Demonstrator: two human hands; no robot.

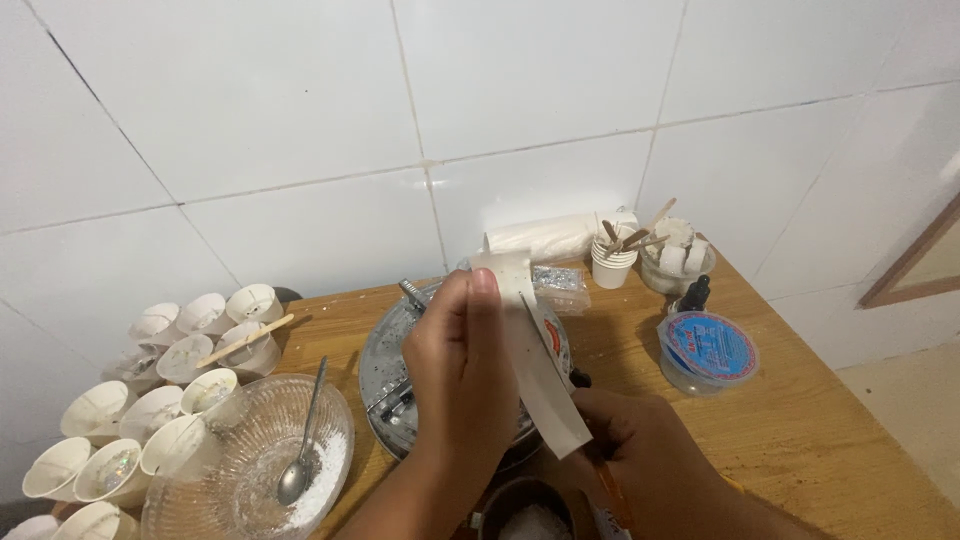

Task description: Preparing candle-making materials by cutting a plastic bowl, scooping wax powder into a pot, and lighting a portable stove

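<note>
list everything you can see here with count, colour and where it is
paper strip: one, white, held up at centre
metal lid: one, silver, table centre, under the hands
glass bowl: one, clear, front left, white powder inside
spoon: one, metal, in the bowl
paper cups: over a dozen, white, far left
lidded tub: one, clear with blue lid, right
cup of sticks: one, white, back
table: one, wooden
left hand: pinches strip's top
right hand: holds strip's lower end

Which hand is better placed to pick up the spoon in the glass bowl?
Left, probably. The left hand pinches the white strip but is on the side of the spoon in the glass bowl; the right hand is farther, gripping the strip's lower end.
</note>
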